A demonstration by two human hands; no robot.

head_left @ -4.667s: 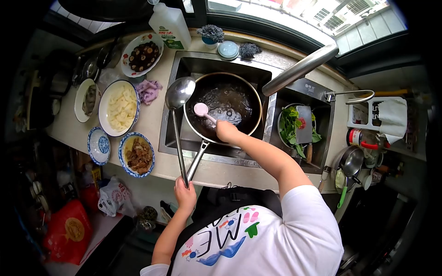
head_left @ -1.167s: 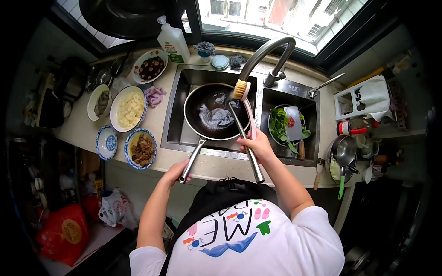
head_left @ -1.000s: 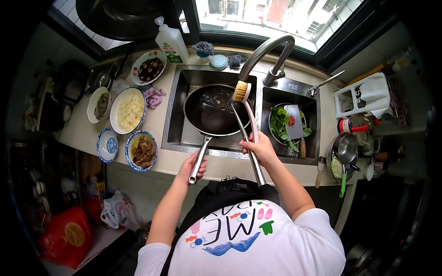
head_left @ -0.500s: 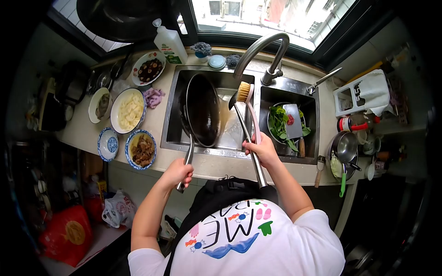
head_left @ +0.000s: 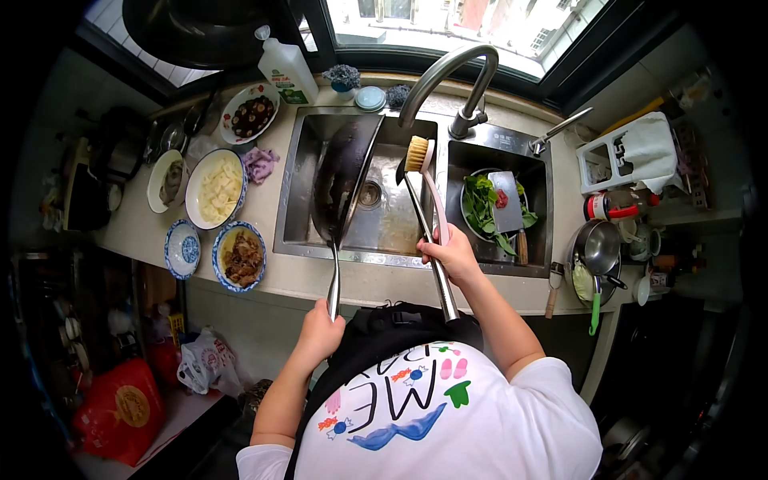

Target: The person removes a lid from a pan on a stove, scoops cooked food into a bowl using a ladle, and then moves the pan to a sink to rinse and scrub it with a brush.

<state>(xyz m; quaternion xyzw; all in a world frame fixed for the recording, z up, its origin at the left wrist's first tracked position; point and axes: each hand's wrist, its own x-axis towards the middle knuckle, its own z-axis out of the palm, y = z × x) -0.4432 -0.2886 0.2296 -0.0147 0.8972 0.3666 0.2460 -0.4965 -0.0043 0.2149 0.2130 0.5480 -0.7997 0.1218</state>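
My left hand [head_left: 322, 330] is closed round the metal handle of a black wok [head_left: 342, 178], which is tipped steeply on its side over the left sink basin [head_left: 292, 216]. In my right hand [head_left: 453, 254], the fingers wrap round two long handles together: a scrub brush [head_left: 417, 154] with a pink handle and tan bristles, and a spatula or ladle [head_left: 425, 218] with a metal handle and a dark head. Both heads point away from me, over the right side of the left basin. The drain [head_left: 370, 194] shows beside the wok.
In the right basin, a bowl of leafy greens [head_left: 480, 200] has a cleaver [head_left: 506, 204] across it. The faucet [head_left: 460, 68] arches above. To the left stand several food dishes, including a white-filled bowl [head_left: 214, 190] and a meat bowl [head_left: 240, 258]. Metal pots [head_left: 598, 246] sit at right.
The wok has tipped further to the right, turning its opening edge-on, and brownish water has drained out of it. My left hand has moved slightly toward me. My right hand keeps its grip.
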